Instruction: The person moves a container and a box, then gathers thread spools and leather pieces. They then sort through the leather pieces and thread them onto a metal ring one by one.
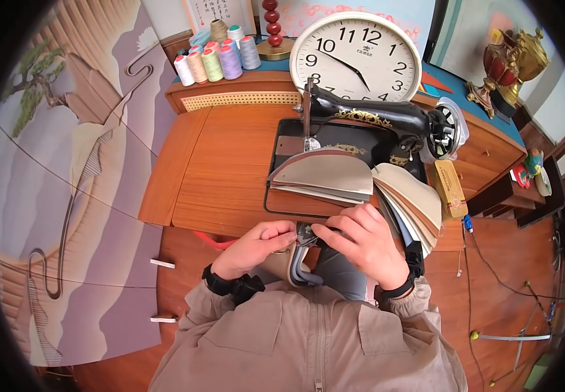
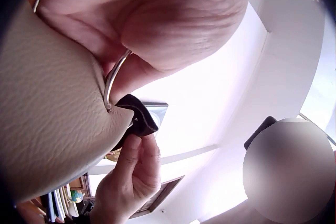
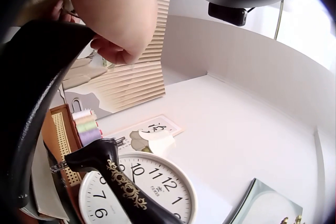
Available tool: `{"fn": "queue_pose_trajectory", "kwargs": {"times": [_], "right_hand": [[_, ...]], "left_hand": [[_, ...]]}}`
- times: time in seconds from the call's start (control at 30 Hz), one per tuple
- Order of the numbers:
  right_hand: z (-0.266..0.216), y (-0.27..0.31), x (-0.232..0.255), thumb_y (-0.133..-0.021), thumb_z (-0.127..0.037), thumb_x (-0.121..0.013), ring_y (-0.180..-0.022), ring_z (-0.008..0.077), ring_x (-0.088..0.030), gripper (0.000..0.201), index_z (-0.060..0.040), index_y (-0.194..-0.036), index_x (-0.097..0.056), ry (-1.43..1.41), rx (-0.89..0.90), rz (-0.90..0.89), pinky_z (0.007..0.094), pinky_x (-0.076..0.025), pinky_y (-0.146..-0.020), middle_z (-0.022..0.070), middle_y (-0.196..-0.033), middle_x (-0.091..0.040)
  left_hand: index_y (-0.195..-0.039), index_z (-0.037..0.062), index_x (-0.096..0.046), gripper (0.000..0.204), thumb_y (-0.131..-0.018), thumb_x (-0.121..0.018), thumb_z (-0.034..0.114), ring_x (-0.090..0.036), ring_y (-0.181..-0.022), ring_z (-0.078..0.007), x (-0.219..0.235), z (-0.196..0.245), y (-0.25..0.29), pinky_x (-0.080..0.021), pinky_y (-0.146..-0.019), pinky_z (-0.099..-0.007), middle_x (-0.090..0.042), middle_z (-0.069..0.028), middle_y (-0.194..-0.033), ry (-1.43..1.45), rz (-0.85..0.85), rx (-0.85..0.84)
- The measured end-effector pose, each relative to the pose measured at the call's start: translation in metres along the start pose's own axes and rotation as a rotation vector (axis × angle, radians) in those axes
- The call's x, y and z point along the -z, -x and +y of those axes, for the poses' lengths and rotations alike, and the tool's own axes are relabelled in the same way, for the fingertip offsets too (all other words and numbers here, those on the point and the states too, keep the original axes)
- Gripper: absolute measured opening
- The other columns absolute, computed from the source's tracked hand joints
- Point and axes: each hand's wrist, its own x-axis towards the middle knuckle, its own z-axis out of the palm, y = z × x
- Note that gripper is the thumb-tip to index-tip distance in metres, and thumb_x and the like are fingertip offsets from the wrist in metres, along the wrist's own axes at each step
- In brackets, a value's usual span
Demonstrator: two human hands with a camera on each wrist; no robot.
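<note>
At the table's front edge, above my lap, my left hand point(image 1: 250, 248) grips a set of leather swatches point(image 1: 295, 266) that hang down between my hands. Up close in the left wrist view, a beige grained swatch point(image 2: 47, 103) has a metal ring point(image 2: 111, 85) through its edge, beside my left fingers. My right hand point(image 1: 368, 247) pinches a black leather piece point(image 2: 140, 119) between thumb and fingers, right by the tip of the beige swatch. On the table beyond lie two fanned groups of swatches, one brown and beige point(image 1: 328, 171), the other point(image 1: 419, 196) to its right.
A black sewing machine point(image 1: 374, 117) stands behind the swatches, with a wall clock point(image 1: 354, 55) leaning behind it. Thread spools point(image 1: 212, 65) stand at the back left, and a yellow box point(image 1: 450, 188) is at the right. Cables point(image 1: 491, 268) trail on the floor.
</note>
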Motion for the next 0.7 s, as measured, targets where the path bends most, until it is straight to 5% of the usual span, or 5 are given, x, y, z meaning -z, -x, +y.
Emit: {"fn": "queue_pose_trajectory", "kwargs": {"times": [0.2, 0.27, 0.7], "right_hand": [[-0.001, 0.005, 0.009, -0.067, -0.003, -0.064, -0.086, 0.0241, -0.056, 0.045, -0.0104, -0.111, -0.069, 0.019, -0.036, -0.041, 0.0367, -0.047, -0.076, 0.0048, -0.093, -0.059], [-0.001, 0.005, 0.012, -0.073, -0.012, -0.065, -0.087, 0.0205, -0.053, 0.039, -0.009, -0.112, -0.066, 0.032, -0.004, -0.111, 0.034, -0.046, -0.08, 0.0033, -0.089, -0.052], [-0.002, 0.004, 0.017, -0.068, -0.001, -0.066, -0.085, 0.0249, -0.051, 0.047, -0.0103, -0.114, -0.067, -0.1, -0.11, -0.183, 0.0357, -0.045, -0.079, 0.0052, -0.088, -0.049]], "left_hand": [[-0.106, 0.001, -0.061, 0.019, -0.105, -0.051, 0.017, -0.045, -0.081, 0.0001, 0.005, -0.006, -0.008, -0.038, -0.073, -0.018, -0.055, 0.0078, -0.088, -0.116, -0.048, 0.004], [-0.112, 0.0009, -0.061, 0.019, -0.104, -0.052, 0.016, -0.05, -0.088, -0.0009, 0.006, -0.012, -0.011, -0.042, -0.079, -0.0196, -0.06, 0.0063, -0.099, -0.232, -0.066, 0.075], [-0.106, 0.0, -0.061, 0.02, -0.104, -0.052, 0.017, -0.052, -0.093, -0.0035, 0.004, 0.004, -0.006, -0.042, -0.084, -0.0199, -0.062, 0.0038, -0.099, -0.153, -0.073, 0.051]]}}
